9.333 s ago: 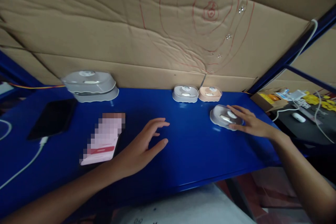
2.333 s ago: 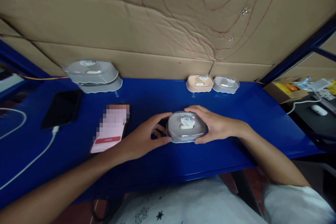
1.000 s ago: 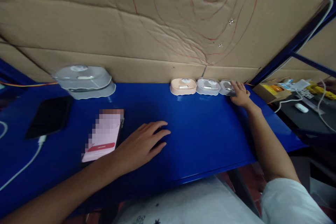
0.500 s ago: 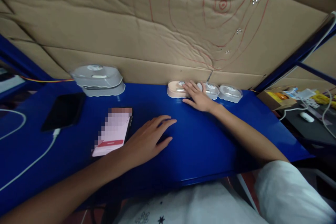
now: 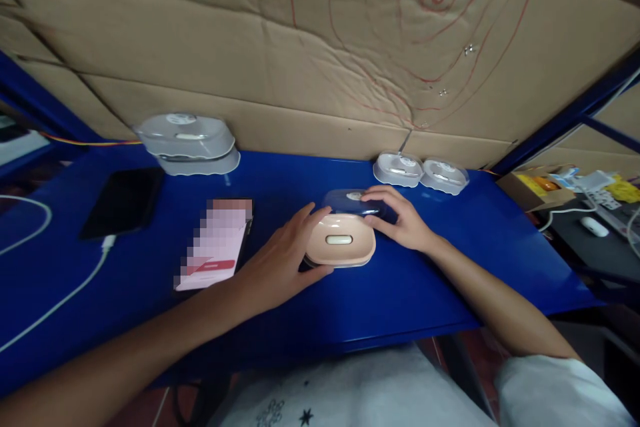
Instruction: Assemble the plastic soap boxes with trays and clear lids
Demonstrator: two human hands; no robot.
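Note:
In front of me on the blue table is a pink oval soap box (image 5: 343,257), its top uncovered. A pale elongated piece (image 5: 339,239) shows in the middle of it. My left hand (image 5: 287,247) grips the box's left side, fingers at the back and thumb at the front. Just behind the box, a clear lid (image 5: 345,200) with a round white sticker is pinched between the fingers and thumb of my right hand (image 5: 397,217). Whether the lid still touches the box's back edge, I cannot tell.
Two grey boxes with clear lids (image 5: 397,170) (image 5: 445,175) stand by the cardboard wall (image 5: 200,47). A larger stacked pair (image 5: 200,163) is at the back left. A lit phone (image 5: 215,247) and a dark, cabled phone (image 5: 123,203) lie on the left.
The pink box has come from the row at the wall to the table's middle, and its lid is off. My left hand has closed on it; my right hand has drawn back with the lid.

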